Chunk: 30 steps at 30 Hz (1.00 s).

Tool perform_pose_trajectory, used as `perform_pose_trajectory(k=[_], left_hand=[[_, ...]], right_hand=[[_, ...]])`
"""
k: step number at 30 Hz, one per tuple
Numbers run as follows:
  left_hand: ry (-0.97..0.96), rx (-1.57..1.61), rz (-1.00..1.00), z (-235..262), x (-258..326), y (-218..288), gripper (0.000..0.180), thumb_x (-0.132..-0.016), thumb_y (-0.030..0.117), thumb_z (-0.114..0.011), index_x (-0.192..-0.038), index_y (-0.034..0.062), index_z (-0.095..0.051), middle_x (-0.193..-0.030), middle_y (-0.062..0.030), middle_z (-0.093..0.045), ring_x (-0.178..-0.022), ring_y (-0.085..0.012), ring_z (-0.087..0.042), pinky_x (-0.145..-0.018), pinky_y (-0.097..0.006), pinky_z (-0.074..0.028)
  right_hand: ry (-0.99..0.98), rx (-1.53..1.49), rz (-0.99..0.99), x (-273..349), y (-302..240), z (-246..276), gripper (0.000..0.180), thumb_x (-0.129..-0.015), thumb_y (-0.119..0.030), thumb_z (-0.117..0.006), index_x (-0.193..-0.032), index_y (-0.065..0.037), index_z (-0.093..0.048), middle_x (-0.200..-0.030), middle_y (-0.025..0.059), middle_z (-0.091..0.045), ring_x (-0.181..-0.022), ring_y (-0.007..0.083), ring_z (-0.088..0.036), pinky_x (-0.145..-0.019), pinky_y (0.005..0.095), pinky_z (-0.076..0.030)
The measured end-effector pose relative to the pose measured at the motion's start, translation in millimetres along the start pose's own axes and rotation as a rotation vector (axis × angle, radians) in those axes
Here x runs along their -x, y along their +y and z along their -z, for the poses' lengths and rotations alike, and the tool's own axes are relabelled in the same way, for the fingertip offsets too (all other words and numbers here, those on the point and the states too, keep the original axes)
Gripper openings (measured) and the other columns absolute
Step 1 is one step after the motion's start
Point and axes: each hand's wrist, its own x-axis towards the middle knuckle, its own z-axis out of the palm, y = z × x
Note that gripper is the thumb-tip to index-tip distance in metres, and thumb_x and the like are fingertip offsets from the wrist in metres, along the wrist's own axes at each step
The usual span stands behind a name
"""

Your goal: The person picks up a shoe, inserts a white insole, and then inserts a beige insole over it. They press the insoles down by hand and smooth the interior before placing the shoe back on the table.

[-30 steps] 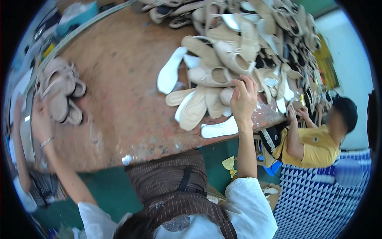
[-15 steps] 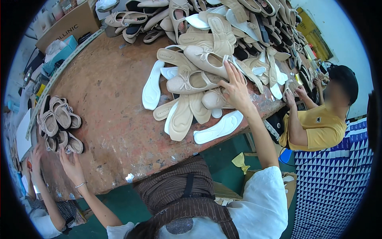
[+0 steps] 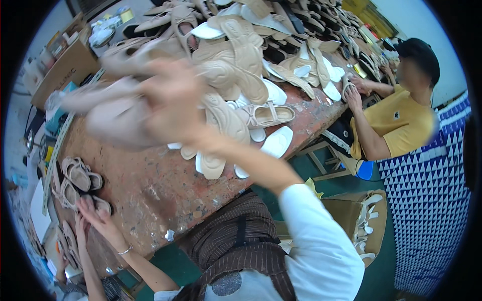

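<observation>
Blurred by motion, my right hand (image 3: 173, 100) is closed on beige shoes (image 3: 118, 120) and carries them above the table; how many is hard to tell. My left hand (image 3: 103, 223), with a bracelet at the wrist, has its fingers stretched out against a small group of beige strapped shoes (image 3: 78, 175) at the table's left. Below my right forearm lie beige insoles (image 3: 226, 120) and white foam insoles (image 3: 276, 142). One beige shoe with a strap (image 3: 271, 115) rests on its own beside them.
A large heap of beige shoes (image 3: 175, 25) covers the table's back. At right, a person in a yellow shirt (image 3: 401, 120) handles a shoe. Another person's hand (image 3: 83, 232) is close beside my left hand, near more shoes (image 3: 69, 243). A cardboard box (image 3: 376, 226) stands below.
My right hand has picked beige shoes off the pile and swung them left. My left hand stays by the left group. Shoes now lie beside the left neighbour's hands. The view has shifted.
</observation>
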Motion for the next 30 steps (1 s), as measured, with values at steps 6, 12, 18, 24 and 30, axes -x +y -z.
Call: perform_pose_trajectory(k=[6, 12, 18, 24, 30], left_hand=[[0.498, -0.148, 0.174, -15.7, -23.8, -1.4, 0.076, -0.104, 0.041, -0.044, -0.155, -0.0014, -0.009, -0.161, -0.025, -0.011, -0.148, -0.0322, -0.02, -0.12, -0.042, -0.019], [0.423, -1.09, 0.271, -13.1, 19.7, -59.5, 0.078, -0.096, 0.039, -0.061, -0.15, -0.0041, -0.026, -0.153, -0.035, -0.023, -0.144, -0.0458, -0.022, -0.117, -0.048, -0.022], [-0.333, 0.137, 0.135, -184.6, 6.6, 40.4, 0.018, -0.089, 0.006, -0.061, -0.103, 0.0, -0.071, -0.101, -0.0142, -0.072, -0.093, -0.0255, -0.069, -0.084, -0.033, -0.053], [-0.605, -0.038, 0.464, -354.0, -19.4, 38.1, 0.039, -0.08, 0.028, -0.074, -0.098, -0.0058, -0.067, -0.105, -0.0255, -0.069, -0.097, -0.0387, -0.068, -0.084, -0.042, -0.054], [-0.703, 0.39, 0.976, -367.8, -33.4, 34.7, 0.028, -0.076, 0.023, -0.08, -0.085, 0.0003, -0.067, -0.078, -0.0088, -0.067, -0.064, -0.0177, -0.061, -0.054, -0.032, -0.05]], right_hand=[[-0.294, -0.383, 0.072, 48.1, -103.1, -81.1, 0.024, -0.071, -0.009, -0.062, -0.094, -0.003, -0.063, -0.117, 0.0164, -0.06, -0.118, 0.0335, -0.05, -0.102, 0.0525, -0.04], [-0.323, 0.386, -0.229, 79.7, 33.8, 90.1, 0.037, -0.066, 0.0, -0.06, -0.103, -0.003, -0.066, -0.102, 0.0172, -0.063, -0.1, 0.0382, -0.057, -0.089, 0.0477, -0.045], [-0.67, 0.968, -0.655, 160.3, 128.1, 262.5, 0.027, -0.072, -0.009, -0.076, -0.098, -0.005, -0.068, -0.1, 0.0139, -0.066, -0.101, 0.0339, -0.058, -0.093, 0.0468, -0.041], [-0.17, 0.319, -0.715, 84.6, 110.2, 265.5, 0.008, -0.086, 0.003, -0.068, -0.094, 0.004, -0.065, -0.086, -0.0006, -0.062, -0.081, 0.0066, -0.057, -0.075, 0.0218, -0.047], [0.042, 0.114, -0.549, -15.5, 77.6, 168.7, 0.01, -0.09, -0.003, -0.068, -0.098, 0.003, -0.067, -0.086, 0.0006, -0.064, -0.08, 0.0068, -0.058, -0.07, 0.0232, -0.048]])
